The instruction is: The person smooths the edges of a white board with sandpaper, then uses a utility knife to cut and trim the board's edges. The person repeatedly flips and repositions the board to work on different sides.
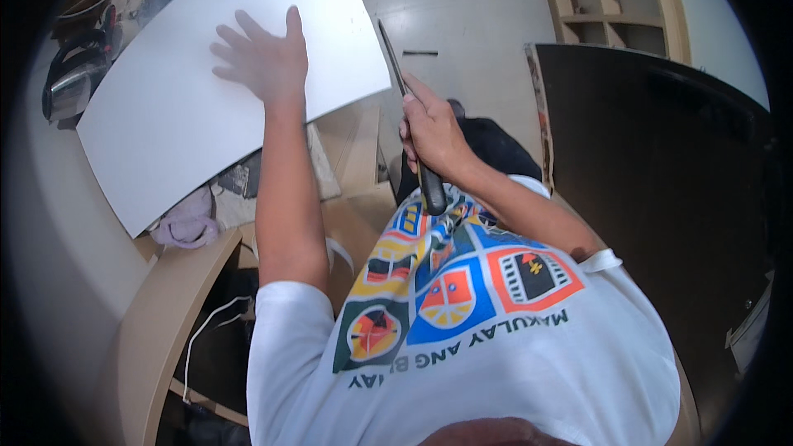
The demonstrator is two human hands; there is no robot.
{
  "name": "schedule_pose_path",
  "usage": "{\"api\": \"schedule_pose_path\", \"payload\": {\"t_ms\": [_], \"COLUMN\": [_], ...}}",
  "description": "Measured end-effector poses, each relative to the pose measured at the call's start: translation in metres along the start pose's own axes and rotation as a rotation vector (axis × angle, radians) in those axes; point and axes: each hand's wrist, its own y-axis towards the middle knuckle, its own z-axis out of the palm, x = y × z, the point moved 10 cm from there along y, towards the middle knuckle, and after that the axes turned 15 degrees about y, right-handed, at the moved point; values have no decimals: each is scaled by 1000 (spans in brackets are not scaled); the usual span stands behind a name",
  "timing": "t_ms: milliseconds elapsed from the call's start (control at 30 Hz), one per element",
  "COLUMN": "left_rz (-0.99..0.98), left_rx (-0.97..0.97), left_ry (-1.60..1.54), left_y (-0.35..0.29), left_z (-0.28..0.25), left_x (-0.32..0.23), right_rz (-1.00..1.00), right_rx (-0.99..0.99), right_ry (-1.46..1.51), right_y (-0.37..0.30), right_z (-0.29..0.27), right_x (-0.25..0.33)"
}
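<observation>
My left hand [268, 58] is over a large white sheet or panel [190, 124], its fingers spread wide. Whether the palm presses on it or hovers just above, I cannot tell. To the right of the panel, my right hand [435, 136] is closed round a long, thin-bladed tool [434, 192] with a dark handle. Its narrow blade points away from me, beside the panel's right edge, and the handle end is near my shirt. The blade is seen nearly edge-on, so its exact kind is unclear.
A metal kettle [73, 87] stands left of the panel. A lilac cloth [188, 219] lies under its near edge. A small dark strip [420, 53] is on the floor. A large black panel [652, 173] is at the right, below wooden shelving [613, 29]. A white cable [198, 339] hangs at lower left.
</observation>
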Motion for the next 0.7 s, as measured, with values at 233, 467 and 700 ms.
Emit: {"api": "schedule_pose_path", "payload": {"t_ms": [233,467,700], "left_rz": [-31,-16,-30], "left_rx": [125,140,165], "left_ry": [19,69,34], "left_y": [4,8,7], "left_z": [1,-4,-3], "left_x": [6,0,7], "right_rz": [-180,-278,-119], "right_rx": [0,-77,-4], "right_ry": [-348,-416,-244], "right_y": [41,40,-2], "right_z": [-14,-10,-1], "right_x": [-26,-34,-29]}}
